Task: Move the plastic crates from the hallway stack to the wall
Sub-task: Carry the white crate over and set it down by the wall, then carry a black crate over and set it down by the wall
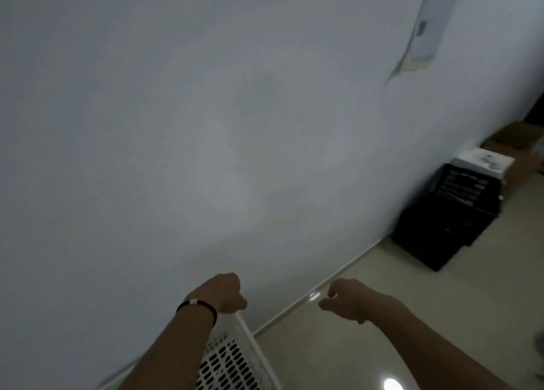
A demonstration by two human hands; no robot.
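Note:
A white plastic crate [235, 360] with slotted holes stands at the bottom of the view, close against the grey wall [206, 124]. My left hand [223, 295], with a black band on the wrist, is closed over the crate's top corner rim. My right hand [347, 301] hovers to the right of the crate above the floor, fingers loosely curled and apart, holding nothing. A black plastic crate [441, 227] sits on the floor against the wall farther right.
Behind the black crate lie a white box [482, 160] and brown cardboard boxes [512, 142] along the wall. A long pale sheet [426, 27] hangs on the wall at upper right. The glossy tiled floor [412, 316] stretches between the two crates.

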